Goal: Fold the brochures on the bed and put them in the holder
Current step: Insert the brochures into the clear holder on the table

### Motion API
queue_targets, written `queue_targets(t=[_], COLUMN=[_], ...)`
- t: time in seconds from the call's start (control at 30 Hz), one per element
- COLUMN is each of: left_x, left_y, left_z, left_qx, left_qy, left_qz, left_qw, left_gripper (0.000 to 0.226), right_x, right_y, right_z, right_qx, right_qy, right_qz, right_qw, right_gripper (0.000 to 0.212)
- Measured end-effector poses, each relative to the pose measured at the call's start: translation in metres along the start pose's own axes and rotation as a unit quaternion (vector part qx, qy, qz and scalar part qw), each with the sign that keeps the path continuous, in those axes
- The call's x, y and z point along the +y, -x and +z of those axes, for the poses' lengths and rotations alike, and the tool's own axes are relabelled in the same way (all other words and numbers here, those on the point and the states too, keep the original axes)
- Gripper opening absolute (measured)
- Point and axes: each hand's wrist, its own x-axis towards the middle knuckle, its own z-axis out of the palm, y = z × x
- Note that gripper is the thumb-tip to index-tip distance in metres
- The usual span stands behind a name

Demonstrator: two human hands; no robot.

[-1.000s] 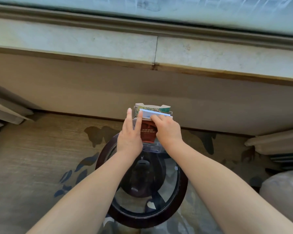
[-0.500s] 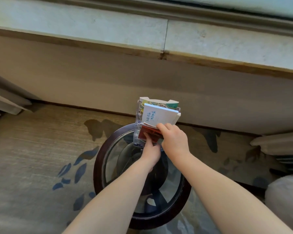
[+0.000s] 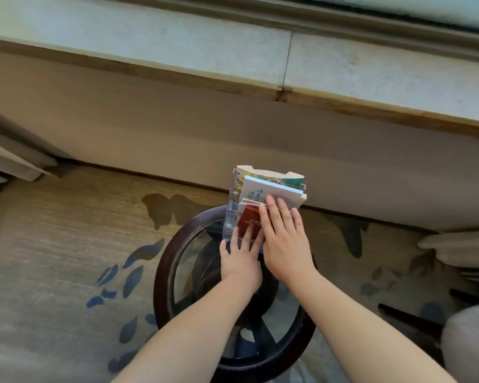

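Observation:
A clear acrylic brochure holder (image 3: 231,217) stands at the far edge of a round glass-topped side table (image 3: 163,272). Folded brochures fill it: a white one with blue-green writing (image 3: 256,190) in the middle tier, a green and yellow one (image 3: 268,176) behind it, and a red one (image 3: 249,219) in the front pocket. My right hand (image 3: 284,239) lies flat with straight fingers against the holder's front, fingertips on the white brochure's lower edge. My left hand (image 3: 241,257) rests flat with spread fingers at the holder's base, just below the red brochure.
A beige wall with a stone window ledge (image 3: 233,51) runs behind the table. Curtain folds (image 3: 14,158) hang at the left and curtain folds (image 3: 462,244) at the right. A patterned carpet (image 3: 67,244) covers the floor. A pale cushioned edge (image 3: 470,344) shows at the lower right.
My right hand let go of the white brochure, which now sits lower in the holder, and flattened against its front. My left hand opened and spread at the holder's base.

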Motion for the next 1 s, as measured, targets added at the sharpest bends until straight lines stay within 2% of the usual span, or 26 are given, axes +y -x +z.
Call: queue_targets(t=[0.13,0.3,0.53,0.77,0.87,1.0], left_x=[-0.002,-0.008,-0.012,-0.010,-0.013,-0.023], left_y=[-0.003,-0.005,-0.004,0.001,0.008,0.016], left_z=[-0.001,-0.002,-0.005,-0.017,-0.029,-0.041], left_qx=[-0.013,-0.018,-0.018,0.002,0.064,0.240], left_qy=[-0.011,-0.019,-0.032,-0.040,-0.058,-0.027], left_qz=[-0.002,-0.020,-0.050,-0.033,-0.010,0.000], left_qw=[1.000,0.999,0.998,0.999,0.996,0.970], left_gripper=[0.086,0.091,0.098,0.095,0.090,0.093], right_x=[-0.001,0.004,0.016,0.016,0.012,0.012], right_y=[-0.003,-0.005,-0.004,-0.002,-0.005,-0.010], right_z=[0.001,-0.004,-0.014,-0.027,-0.030,-0.036], right_qx=[0.002,-0.013,-0.064,-0.070,-0.077,-0.084], right_qy=[-0.006,-0.047,-0.048,-0.040,-0.047,-0.061], right_qz=[0.029,0.026,-0.009,-0.018,-0.007,-0.020], right_qw=[1.000,0.998,0.997,0.997,0.996,0.994], right_gripper=[0.069,0.072,0.096,0.097,0.101,0.100])
